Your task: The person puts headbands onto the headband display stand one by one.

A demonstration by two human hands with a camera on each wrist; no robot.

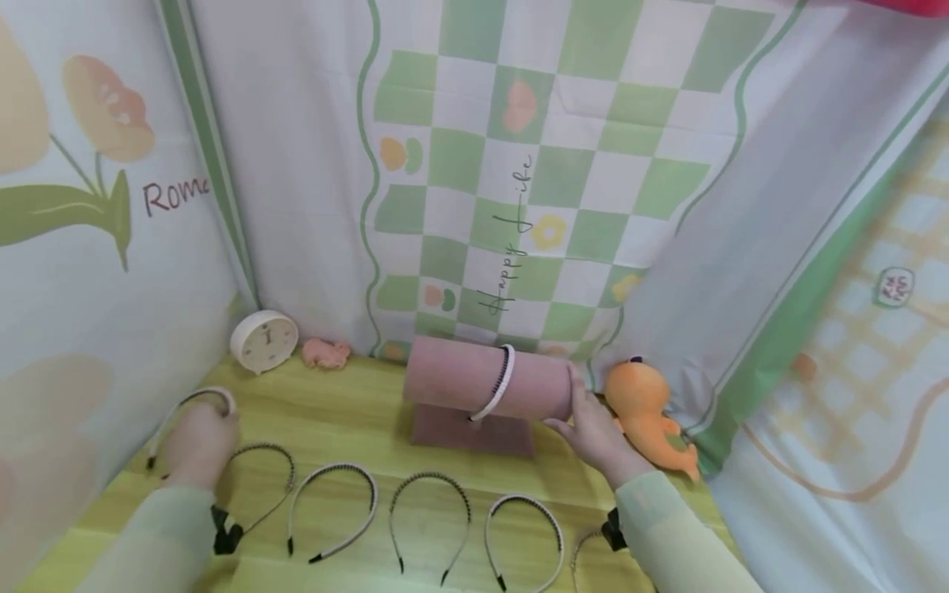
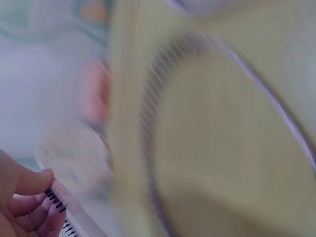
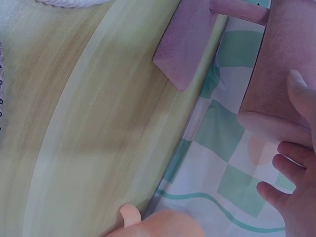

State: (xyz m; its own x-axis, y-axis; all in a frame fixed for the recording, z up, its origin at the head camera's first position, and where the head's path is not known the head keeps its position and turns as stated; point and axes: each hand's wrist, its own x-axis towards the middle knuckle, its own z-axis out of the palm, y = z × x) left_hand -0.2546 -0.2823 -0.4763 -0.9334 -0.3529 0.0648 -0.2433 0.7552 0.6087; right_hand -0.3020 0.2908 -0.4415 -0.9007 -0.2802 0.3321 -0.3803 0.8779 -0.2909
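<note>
My left hand (image 1: pixel 200 441) pinches a white headband (image 2: pixel 79 212) with black inner teeth between thumb and fingers, at the table's left side. In the head view much of that headband is hidden by the hand. My right hand (image 1: pixel 596 432) rests at the right end of a pink velvet roll stand (image 1: pixel 448 375). Its thumb lies against the roll (image 3: pixel 286 64), while the other fingers stay loosely extended by the end face. One white headband (image 1: pixel 507 383) sits around the roll, right of its middle. Closest to my left hand lies a dark braided headband (image 1: pixel 289 469), blurred in the left wrist view.
Along the front lie several headbands, among them a white one (image 1: pixel 374 494), a dark one (image 1: pixel 469 502) and another white one (image 1: pixel 556 527). A white clock (image 1: pixel 264 341) and a pink pig figure (image 1: pixel 326 353) stand at the back left. An orange plush toy (image 1: pixel 641 403) sits right of the stand.
</note>
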